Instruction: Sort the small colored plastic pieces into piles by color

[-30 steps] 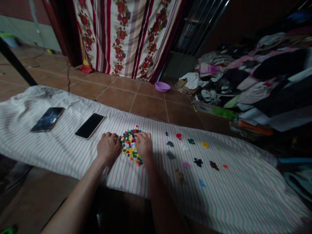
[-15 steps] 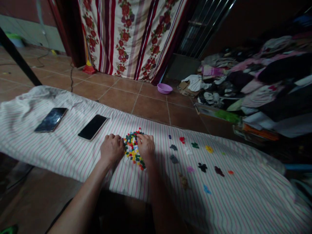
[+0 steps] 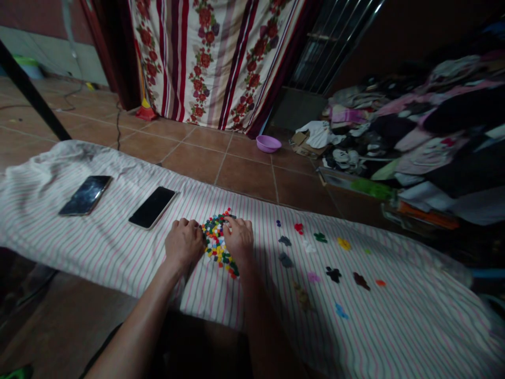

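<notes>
**Both hands at a heap of coloured bits**

The left hand (image 3: 183,243) rests knuckles-up on the striped cloth of the table (image 3: 98,247), fingers curled under, touching the left edge of a pile of small coloured pieces (image 3: 216,246). The right hand (image 3: 239,239) presses on the pile's other side, fingertips bent into its far edge. Whether either hand has a piece pinched I cannot tell. Left of the left hand lie two dark phones (image 3: 153,207). Right of the right hand sit little single-colour clusters (image 3: 333,273).
</notes>
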The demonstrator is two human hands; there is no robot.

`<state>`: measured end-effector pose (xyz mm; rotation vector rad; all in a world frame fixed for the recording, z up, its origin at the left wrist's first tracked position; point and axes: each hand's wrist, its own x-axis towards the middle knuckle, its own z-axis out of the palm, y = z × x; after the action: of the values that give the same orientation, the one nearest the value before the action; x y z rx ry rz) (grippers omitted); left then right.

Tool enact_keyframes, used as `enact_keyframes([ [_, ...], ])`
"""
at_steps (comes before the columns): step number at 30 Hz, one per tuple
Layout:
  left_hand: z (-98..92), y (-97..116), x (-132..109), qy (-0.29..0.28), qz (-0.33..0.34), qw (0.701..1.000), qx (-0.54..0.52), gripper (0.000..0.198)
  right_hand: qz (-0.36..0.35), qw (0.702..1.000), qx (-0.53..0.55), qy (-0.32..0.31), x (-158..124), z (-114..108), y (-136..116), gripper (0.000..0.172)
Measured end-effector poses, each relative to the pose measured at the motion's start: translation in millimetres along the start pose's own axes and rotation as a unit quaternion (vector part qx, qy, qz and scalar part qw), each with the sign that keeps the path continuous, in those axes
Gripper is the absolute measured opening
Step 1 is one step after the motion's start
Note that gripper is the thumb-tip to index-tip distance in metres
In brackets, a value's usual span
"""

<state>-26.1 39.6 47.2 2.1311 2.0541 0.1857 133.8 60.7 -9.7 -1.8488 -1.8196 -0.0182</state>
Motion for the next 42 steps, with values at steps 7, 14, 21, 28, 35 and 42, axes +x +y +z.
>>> enact_keyframes([
  [7,0.5,0,0,0.000,0.006,1.000,-0.004,0.030,0.005,1.000,0.023,0.019,0,-3,3,0.018],
  [14,-0.3,1,-1,0.012,-0.011,1.000,-0.012,0.032,0.005,0.999,0.037,0.030,1,-4,5,0.020],
  [21,0.9,-1,0,0.002,0.013,1.000,0.007,0.032,-0.001,1.000,0.027,0.011,2,2,1,0.022],
  [28,1.2,-1,-1,0.011,-0.002,1.000,-0.009,0.029,0.016,1.000,0.007,-0.003,5,5,-3,0.025],
  [35,2.4,-2,1,0.007,-0.017,1.000,-0.026,0.036,0.037,0.998,0.037,0.025,7,8,-7,0.017],
  [42,-0.6,0,0,0.007,-0.002,1.000,-0.018,0.027,0.037,0.996,0.068,0.051,8,2,-10,0.016],
])
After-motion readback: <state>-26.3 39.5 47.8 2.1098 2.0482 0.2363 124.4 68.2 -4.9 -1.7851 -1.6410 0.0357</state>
